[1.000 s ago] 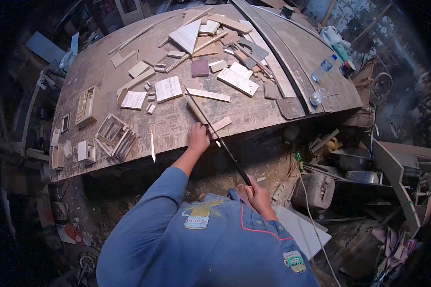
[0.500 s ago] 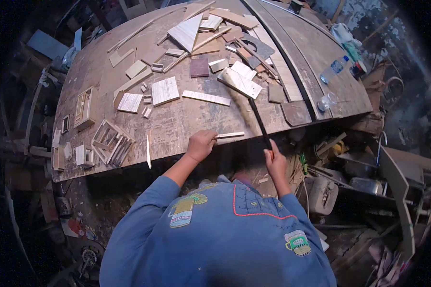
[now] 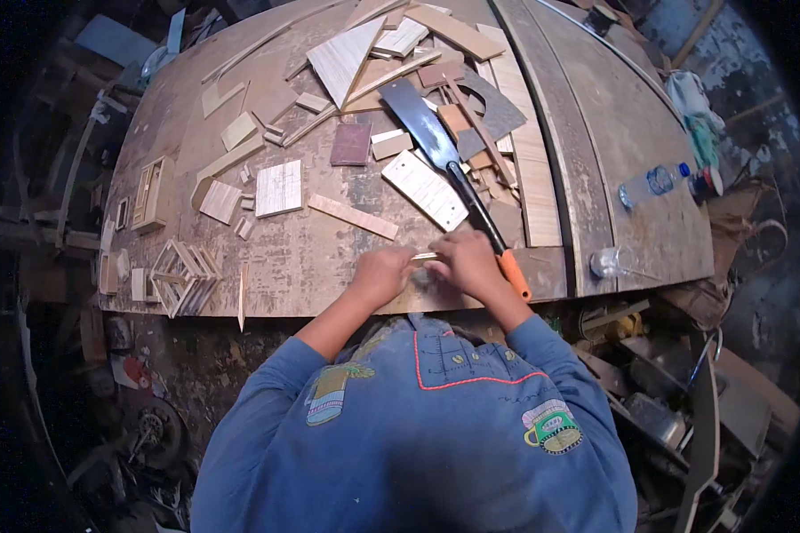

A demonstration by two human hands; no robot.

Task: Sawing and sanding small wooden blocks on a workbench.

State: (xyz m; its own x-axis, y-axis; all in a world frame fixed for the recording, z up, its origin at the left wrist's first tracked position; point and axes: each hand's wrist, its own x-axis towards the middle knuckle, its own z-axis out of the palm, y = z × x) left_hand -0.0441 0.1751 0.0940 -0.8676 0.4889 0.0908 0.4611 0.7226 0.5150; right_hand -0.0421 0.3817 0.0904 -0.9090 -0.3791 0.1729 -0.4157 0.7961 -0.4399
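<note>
Near the front edge of the worn wooden tabletop, my left hand grips a short, slim wood piece. My right hand is closed on the same piece at its other side, and much of the piece is hidden by my fingers. A wide-bladed hand saw, with a black shaft and orange handle, lies just right of my right hand. Beyond my hands are a pale board with two holes and a narrow wood strip.
Wood offcuts are heaped toward the back. Small wooden frames and box-like pieces stand at the left. On the right are long boards, a plastic bottle and a clear cup. Clutter lies below the table edge.
The saw has left my right hand and now rests on the table to the right. My right hand has moved left to join my left hand on the small wood piece.
</note>
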